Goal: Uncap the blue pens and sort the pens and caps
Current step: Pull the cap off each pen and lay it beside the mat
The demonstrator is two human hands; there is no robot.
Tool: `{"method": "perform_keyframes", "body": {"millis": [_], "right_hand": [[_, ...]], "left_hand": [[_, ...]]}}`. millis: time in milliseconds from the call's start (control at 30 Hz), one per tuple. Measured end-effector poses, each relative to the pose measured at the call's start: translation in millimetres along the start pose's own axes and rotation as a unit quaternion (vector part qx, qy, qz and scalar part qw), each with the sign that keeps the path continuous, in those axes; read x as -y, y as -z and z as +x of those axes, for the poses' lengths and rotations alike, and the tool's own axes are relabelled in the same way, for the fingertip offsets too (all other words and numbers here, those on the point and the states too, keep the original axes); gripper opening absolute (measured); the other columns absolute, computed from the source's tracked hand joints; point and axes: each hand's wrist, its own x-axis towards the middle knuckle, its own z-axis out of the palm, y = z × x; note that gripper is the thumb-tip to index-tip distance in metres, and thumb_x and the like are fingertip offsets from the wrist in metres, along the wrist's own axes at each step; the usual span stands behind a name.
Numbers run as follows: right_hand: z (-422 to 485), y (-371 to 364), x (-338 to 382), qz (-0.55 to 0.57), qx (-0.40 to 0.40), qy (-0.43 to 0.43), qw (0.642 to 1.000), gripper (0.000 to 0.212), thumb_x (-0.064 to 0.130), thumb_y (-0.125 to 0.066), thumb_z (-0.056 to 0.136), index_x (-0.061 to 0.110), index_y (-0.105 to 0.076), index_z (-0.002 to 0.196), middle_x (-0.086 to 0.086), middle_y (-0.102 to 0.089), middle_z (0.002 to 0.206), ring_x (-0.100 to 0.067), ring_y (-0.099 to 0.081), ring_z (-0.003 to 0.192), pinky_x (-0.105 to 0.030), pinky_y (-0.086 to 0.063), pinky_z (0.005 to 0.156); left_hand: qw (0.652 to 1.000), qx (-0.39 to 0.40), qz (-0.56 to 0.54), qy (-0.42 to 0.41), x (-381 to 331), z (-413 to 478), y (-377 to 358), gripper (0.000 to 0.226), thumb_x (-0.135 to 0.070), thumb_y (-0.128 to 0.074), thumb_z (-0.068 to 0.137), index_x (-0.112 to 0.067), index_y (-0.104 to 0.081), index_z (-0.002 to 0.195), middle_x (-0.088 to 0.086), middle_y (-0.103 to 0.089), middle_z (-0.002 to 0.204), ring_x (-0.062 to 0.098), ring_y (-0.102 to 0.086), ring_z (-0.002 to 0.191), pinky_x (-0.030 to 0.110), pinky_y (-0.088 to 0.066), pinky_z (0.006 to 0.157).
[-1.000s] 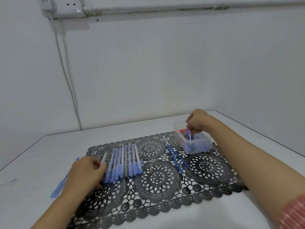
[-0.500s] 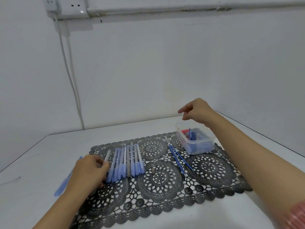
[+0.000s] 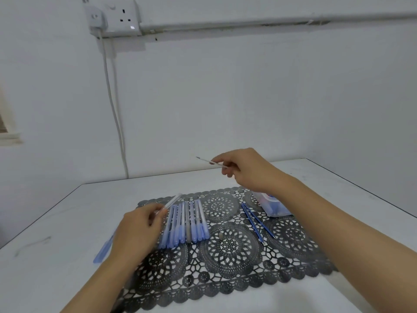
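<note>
My left hand (image 3: 137,231) grips a clear pen barrel (image 3: 172,201) at the left end of a row of several blue-capped pens (image 3: 187,222) lying on the black lace mat (image 3: 225,251). My right hand (image 3: 246,169) is raised above the mat and pinches a thin clear refill (image 3: 208,161) pointing left. Two thin blue refills (image 3: 256,219) lie on the mat right of the row. A clear plastic tub (image 3: 274,206) with blue and red pieces stands at the mat's right, partly hidden by my right wrist.
A blue pen (image 3: 104,249) lies on the white table (image 3: 56,256) left of the mat, half hidden by my left hand. A small grey piece (image 3: 221,236) sits mid-mat. The wall, socket (image 3: 112,16) and cable (image 3: 114,105) stand behind.
My right hand has lifted out of the tub and moved up and left, now pinching a thin refill. My left hand stays on the clear barrel beside the row.
</note>
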Motion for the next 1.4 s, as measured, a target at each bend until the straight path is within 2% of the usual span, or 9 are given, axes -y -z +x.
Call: {"method": "perform_keyframes", "body": {"millis": [67,233,367,467,600,700,833,1000,1400], "right_hand": [[-5,-11,3,0.002,0.018,0.019,1.000,0.059,-0.011,-0.040,0.087,0.028,-0.053,0.130,0.003,-0.061,0.092,-0.001,-0.051,0.071,-0.005,-0.038,0.062],[-19,-37,8,-0.030,0.058,0.034,0.997,0.077,-0.014,-0.036,0.083,0.041,-0.039,0.137,0.003,-0.056,0.092,0.000,-0.042,0.063,-0.012,-0.035,0.055],[-35,-54,1,-0.016,0.055,0.033,0.998,0.062,-0.002,-0.036,0.090,0.039,-0.042,0.136,-0.005,-0.062,0.111,0.008,-0.052,0.065,-0.007,-0.040,0.058],[-35,-69,-5,-0.033,0.047,0.040,0.998,0.064,-0.001,-0.036,0.090,0.045,-0.040,0.135,-0.003,-0.061,0.121,-0.015,-0.058,0.099,-0.033,-0.049,0.083],[-33,-73,-9,-0.066,0.042,0.030,0.996,0.078,-0.007,-0.040,0.086,0.054,-0.034,0.134,0.007,-0.057,0.099,-0.009,-0.048,0.077,-0.032,-0.048,0.074],[-31,-72,-12,-0.064,0.034,0.025,0.997,0.075,-0.009,-0.040,0.086,0.049,-0.039,0.133,0.013,-0.044,0.077,-0.002,-0.038,0.064,-0.025,-0.039,0.062],[-31,-73,-11,-0.064,0.030,0.038,0.997,0.075,-0.011,-0.040,0.084,0.045,-0.043,0.133,0.006,-0.047,0.083,-0.011,-0.043,0.071,-0.024,-0.033,0.059],[-31,-74,-9,-0.073,0.031,0.046,0.996,0.078,-0.013,-0.039,0.082,0.046,-0.041,0.134,-0.001,-0.054,0.090,-0.016,-0.051,0.078,-0.030,-0.044,0.066],[-31,-76,-10,-0.059,0.022,0.052,0.997,0.067,-0.009,-0.041,0.087,0.042,-0.047,0.131,0.004,-0.054,0.086,-0.012,-0.048,0.075,-0.026,-0.041,0.064]], "left_hand": [[1.000,-0.008,-0.017,-0.019,-1,0,-3,0.019,-0.030,-0.056,0.090,-0.022,-0.069,0.101,-0.017,-0.062,0.074,-0.002,-0.056,0.070,0.020,-0.042,0.065],[0.998,0.002,-0.056,-0.042,1,-1,-10,0.023,-0.024,-0.057,0.091,-0.015,-0.068,0.108,-0.004,-0.068,0.103,0.005,-0.056,0.088,0.020,-0.041,0.080],[0.997,0.007,-0.045,-0.057,0,-2,-10,0.021,-0.025,-0.056,0.091,-0.019,-0.069,0.106,-0.008,-0.067,0.095,0.004,-0.056,0.083,0.021,-0.040,0.075],[0.997,0.002,-0.041,-0.070,-1,-2,-9,0.018,-0.025,-0.058,0.090,-0.020,-0.070,0.102,-0.009,-0.065,0.088,0.000,-0.054,0.076,0.023,-0.041,0.072],[0.997,0.009,-0.028,-0.075,0,-1,-10,0.019,-0.028,-0.057,0.090,-0.022,-0.070,0.102,-0.010,-0.065,0.088,0.003,-0.057,0.077,0.027,-0.047,0.074],[0.997,0.015,-0.023,-0.078,-1,-1,-10,0.019,-0.030,-0.058,0.089,-0.023,-0.070,0.103,-0.011,-0.064,0.089,0.006,-0.059,0.081,0.030,-0.050,0.078],[0.997,0.019,-0.018,-0.079,0,-2,-10,0.020,-0.031,-0.057,0.089,-0.024,-0.069,0.104,-0.011,-0.065,0.090,0.007,-0.059,0.082,0.032,-0.050,0.078],[0.996,0.025,-0.024,-0.078,-1,-3,-9,0.021,-0.032,-0.058,0.089,-0.025,-0.069,0.105,-0.012,-0.063,0.086,0.009,-0.059,0.083,0.036,-0.052,0.080],[0.994,0.030,-0.008,-0.102,1,-3,-12,0.022,-0.030,-0.058,0.089,-0.024,-0.068,0.107,-0.012,-0.060,0.083,0.009,-0.057,0.081,0.035,-0.050,0.079]]}}
